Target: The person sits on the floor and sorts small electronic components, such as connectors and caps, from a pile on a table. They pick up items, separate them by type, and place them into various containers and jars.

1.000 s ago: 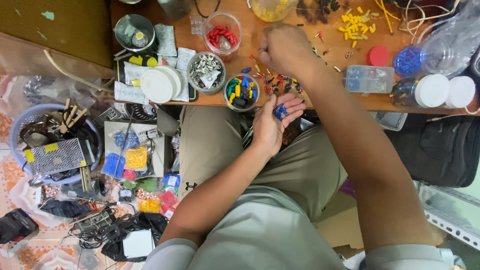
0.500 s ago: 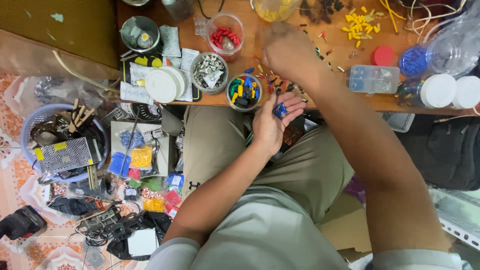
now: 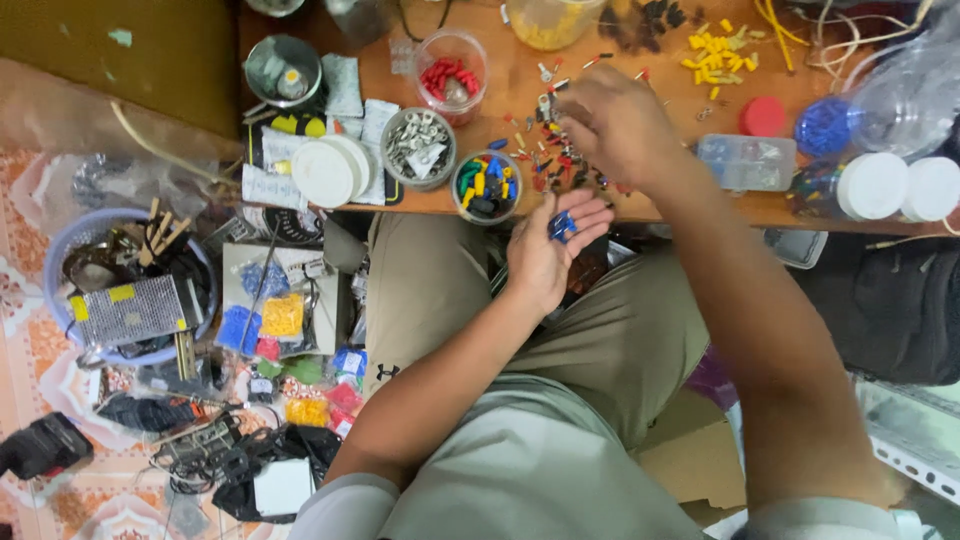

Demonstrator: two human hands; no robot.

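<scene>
Cupped palm-up just below the table edge, the left hand [image 3: 545, 250] cradles a few small blue plastic connectors [image 3: 560, 226], its fingers apart. Above it, the right hand [image 3: 615, 125] hovers over the scattered pile of small red, blue and black terminals [image 3: 545, 160] on the brown wooden table [image 3: 660, 200], fingers bent downward; whether they pinch anything cannot be told. Just left of the pile stands a small round cup of mixed coloured connectors [image 3: 486, 185].

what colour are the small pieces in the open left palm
Blue; the small pieces lie in the left hand, head view.
</scene>
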